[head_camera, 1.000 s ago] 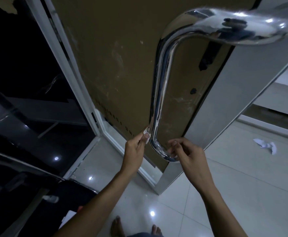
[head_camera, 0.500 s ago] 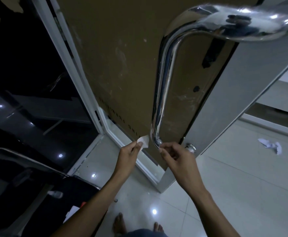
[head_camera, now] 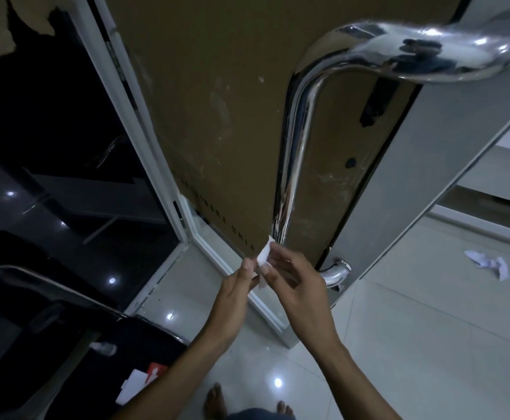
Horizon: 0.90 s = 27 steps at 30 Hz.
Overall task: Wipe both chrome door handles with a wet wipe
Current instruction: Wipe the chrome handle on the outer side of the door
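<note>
A long curved chrome handle (head_camera: 290, 165) runs down the brown-covered door (head_camera: 217, 101), and its lower end (head_camera: 335, 272) bends into the door edge. Just below the bar, my left hand (head_camera: 237, 286) and my right hand (head_camera: 296, 277) meet and both pinch a small white wet wipe (head_camera: 263, 255). The wipe sits right beside the bar's bottom curve, which my right hand partly hides. A second chrome handle (head_camera: 35, 275) shows at the lower left on a dark glass door.
White door frame (head_camera: 144, 165) stands left of the brown door. A crumpled white wipe (head_camera: 487, 262) lies on the glossy tile floor at right. My bare feet (head_camera: 217, 401) are at the bottom. A white and red pack (head_camera: 144, 380) lies behind the dark glass.
My hands dropped off the handle's bottom curve and came together below it. The wipe, held in my left hand before, is now pinched by both hands.
</note>
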Tool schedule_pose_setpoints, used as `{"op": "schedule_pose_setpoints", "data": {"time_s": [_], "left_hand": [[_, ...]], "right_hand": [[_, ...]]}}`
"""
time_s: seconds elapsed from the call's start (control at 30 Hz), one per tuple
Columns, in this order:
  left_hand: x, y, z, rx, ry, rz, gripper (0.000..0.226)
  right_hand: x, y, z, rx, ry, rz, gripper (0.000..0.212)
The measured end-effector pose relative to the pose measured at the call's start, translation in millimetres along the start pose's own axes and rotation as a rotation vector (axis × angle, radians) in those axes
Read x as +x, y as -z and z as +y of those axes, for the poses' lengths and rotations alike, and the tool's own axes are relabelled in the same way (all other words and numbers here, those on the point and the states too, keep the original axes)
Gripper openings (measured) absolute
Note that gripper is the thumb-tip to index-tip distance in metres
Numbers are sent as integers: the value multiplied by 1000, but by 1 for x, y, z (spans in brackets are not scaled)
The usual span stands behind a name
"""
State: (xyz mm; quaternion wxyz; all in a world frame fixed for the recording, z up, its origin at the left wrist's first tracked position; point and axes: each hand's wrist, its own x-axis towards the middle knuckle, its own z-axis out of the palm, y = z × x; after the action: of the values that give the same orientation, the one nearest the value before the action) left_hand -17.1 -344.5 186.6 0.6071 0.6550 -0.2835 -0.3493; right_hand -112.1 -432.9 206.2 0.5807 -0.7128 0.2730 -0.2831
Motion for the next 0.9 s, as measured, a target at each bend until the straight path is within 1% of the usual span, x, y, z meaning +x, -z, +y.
{"op": "schedule_pose_setpoints", "data": {"time_s": [0.07,0.1,0.2,0.3,0.37,0.47,0.6,0.7,0.83,0.9], "left_hand": [[-2,-5,5,6,-61,-66,57],[-3,-8,9,8,-90,-94,62],[-3,-14,18,0,-97,-104,69],[-2,-16,24,25,-110,-100,69],[-1,-15,28,32,-146,-101,70],[3,-9,35,23,-225,-39,70],[17,0,50,-27,-305,71,68],[29,3,60,-52,-318,110,68],[41,3,71,-127,-302,60,70],[43,2,74,-122,-288,20,74]], "right_hand": [[-3,0,-3,52,15,55,48],[-4,1,-4,60,21,88,50],[-6,1,-5,106,11,171,39],[-4,5,-8,192,-8,221,28],[-2,11,-11,231,-9,245,24],[10,24,-21,209,44,347,24],[41,38,-47,164,164,481,28],[59,30,-64,47,289,490,34],[61,-2,-64,-195,504,416,47],[59,-15,-49,-202,505,374,48]]}}
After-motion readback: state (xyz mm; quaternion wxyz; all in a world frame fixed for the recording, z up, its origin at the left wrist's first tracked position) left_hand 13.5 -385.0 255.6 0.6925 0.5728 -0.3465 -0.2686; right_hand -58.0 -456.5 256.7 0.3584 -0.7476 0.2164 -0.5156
